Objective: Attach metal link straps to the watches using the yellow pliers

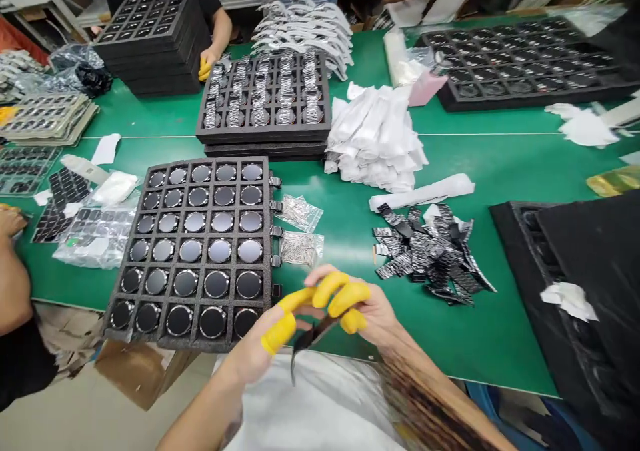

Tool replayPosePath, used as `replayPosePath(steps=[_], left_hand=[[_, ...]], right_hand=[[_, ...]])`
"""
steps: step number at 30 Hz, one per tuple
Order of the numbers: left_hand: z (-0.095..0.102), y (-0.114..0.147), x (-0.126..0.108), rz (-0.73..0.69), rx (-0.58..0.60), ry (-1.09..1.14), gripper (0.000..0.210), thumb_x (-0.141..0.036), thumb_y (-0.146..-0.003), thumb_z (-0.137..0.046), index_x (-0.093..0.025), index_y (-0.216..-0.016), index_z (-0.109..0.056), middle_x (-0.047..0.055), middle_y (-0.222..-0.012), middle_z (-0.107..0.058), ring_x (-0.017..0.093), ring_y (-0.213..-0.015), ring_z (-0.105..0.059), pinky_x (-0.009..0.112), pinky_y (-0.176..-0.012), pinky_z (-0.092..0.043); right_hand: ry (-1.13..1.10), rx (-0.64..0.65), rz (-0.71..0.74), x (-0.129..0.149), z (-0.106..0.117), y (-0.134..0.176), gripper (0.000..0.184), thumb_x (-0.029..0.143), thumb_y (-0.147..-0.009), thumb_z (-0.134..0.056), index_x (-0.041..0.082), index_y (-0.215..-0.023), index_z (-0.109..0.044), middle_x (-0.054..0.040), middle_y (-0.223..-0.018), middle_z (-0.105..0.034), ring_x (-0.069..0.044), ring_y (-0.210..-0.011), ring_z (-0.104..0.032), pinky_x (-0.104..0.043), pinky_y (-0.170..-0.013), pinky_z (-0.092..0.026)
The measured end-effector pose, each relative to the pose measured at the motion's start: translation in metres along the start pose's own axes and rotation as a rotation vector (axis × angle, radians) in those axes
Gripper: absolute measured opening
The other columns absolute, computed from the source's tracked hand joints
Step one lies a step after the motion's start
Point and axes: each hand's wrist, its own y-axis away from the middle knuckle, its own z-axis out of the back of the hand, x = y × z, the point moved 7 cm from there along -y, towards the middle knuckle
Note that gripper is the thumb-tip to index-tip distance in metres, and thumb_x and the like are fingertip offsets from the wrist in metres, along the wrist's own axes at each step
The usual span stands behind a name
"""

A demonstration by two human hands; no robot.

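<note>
Part of the dark strip is hidden behind the right hand, and it is too blurry to tell just what it is. Its long way slants from there down toward the left hand, by the green surface, its thin low end hanging. The right grip pinches its top end; I can't tell if the curled left grip holds it too.
</note>
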Motion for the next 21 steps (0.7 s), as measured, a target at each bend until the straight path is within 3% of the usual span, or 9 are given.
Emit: replayPosePath(steps=[2,3,5,7,10,12,16,18,21], left_hand=[[0.03,0.024,-0.018,-0.128,-0.169,-0.38,0.053,-0.052,-0.101,-0.065,-0.027,-0.148,-0.063,0.013,-0.151,-0.063,0.034,-0.141,-0.058,0.049,-0.117,-0.049],[0.044,0.035,-0.025,-0.157,-0.246,-0.542,0.048,-0.043,-0.102,-0.065,-0.029,-0.148,-0.062,0.011,-0.155,-0.06,0.032,-0.146,-0.053,0.05,-0.123,-0.044],[0.07,0.047,-0.038,-0.175,-0.328,-0.756,0.043,-0.032,-0.104,-0.061,-0.031,-0.147,-0.061,0.009,-0.155,-0.06,0.029,-0.146,-0.054,0.049,-0.123,-0.044],[0.088,0.036,-0.055,-0.217,-0.33,-0.892,0.042,-0.03,-0.106,-0.057,-0.029,-0.148,-0.058,0.009,-0.155,-0.06,0.027,-0.144,-0.056,0.046,-0.122,-0.047],[0.102,-0.025,-0.088,-0.299,-0.313,-1.184,0.038,-0.031,-0.107,-0.054,-0.021,-0.143,-0.061,0.012,-0.154,-0.059,0.027,-0.146,-0.053,0.045,-0.126,-0.042],[0.114,-0.086,-0.103,-0.175,-0.31,-1.446,0.039,-0.028,-0.108,-0.048,-0.014,-0.143,-0.061,0.014,-0.153,-0.059,0.027,-0.145,-0.052,0.042,-0.127,-0.04],[0.133,-0.191,-0.132,-0.087,-0.32,-1.578,0.032,-0.017,-0.105,-0.05,-0.009,-0.128,-0.071,0.02,-0.141,-0.064,0.033,-0.136,-0.056,0.049,-0.118,-0.048],[0.139,-0.221,-0.136,-0.026,-0.287,-1.629,0.02,-0.017,-0.099,-0.062,-0.011,-0.114,-0.075,0.018,-0.132,-0.068,0.034,-0.131,-0.059,0.052,-0.11,-0.053],[0.146,-0.242,-0.135,0.036,-0.248,-1.673,0.017,-0.023,-0.094,-0.075,-0.014,-0.109,-0.073,0.012,-0.128,-0.07,0.031,-0.127,-0.063,0.055,-0.107,-0.054]], right_hand=[[-0.074,-0.104,0.028,0.007,0.012,0.001,0.044,0.069,-0.08,-0.082,0.028,-0.07,-0.069,-0.006,-0.071,-0.069,-0.032,-0.088,-0.07,-0.055,-0.082,-0.057],[-0.11,-0.157,0.038,0.01,0.018,0.0,0.042,0.066,-0.08,-0.084,0.028,-0.071,-0.068,-0.0039,-0.066,-0.067,-0.03,-0.078,-0.069,-0.053,-0.077,-0.058],[-0.157,-0.233,0.025,0.015,0.029,-0.009,0.039,0.061,-0.081,-0.086,0.028,-0.073,-0.067,-0.002,-0.063,-0.065,-0.025,-0.06,-0.065,-0.047,-0.063,-0.057],[-0.161,-0.257,0.008,0.024,0.035,-0.027,0.043,0.063,-0.08,-0.086,0.027,-0.073,-0.064,-0.0016,-0.062,-0.064,-0.022,-0.051,-0.062,-0.039,-0.051,-0.052],[-0.151,-0.252,0.039,0.047,0.035,-0.063,0.052,0.069,-0.074,-0.088,0.026,-0.073,-0.06,0.0001,-0.059,-0.064,-0.019,-0.044,-0.059,-0.032,-0.043,-0.046],[-0.164,-0.25,0.063,0.061,0.031,-0.086,0.057,0.073,-0.07,-0.088,0.025,-0.074,-0.058,0.0017,-0.056,-0.063,-0.016,-0.04,-0.055,-0.028,-0.039,-0.042],[-0.25,-0.214,0.079,0.068,0.019,-0.113,0.057,0.071,-0.071,-0.089,0.022,-0.076,-0.059,0.003,-0.053,-0.064,-0.012,-0.035,-0.051,-0.022,-0.035,-0.038],[-0.297,-0.189,0.072,0.061,0.015,-0.12,0.056,0.069,-0.072,-0.089,0.021,-0.076,-0.059,0.0032,-0.052,-0.064,-0.011,-0.035,-0.051,-0.02,-0.035,-0.038],[-0.353,-0.166,0.051,0.048,0.015,-0.128,0.057,0.068,-0.072,-0.09,0.02,-0.077,-0.059,0.004,-0.051,-0.064,-0.009,-0.033,-0.049,-0.018,-0.035,-0.037]])
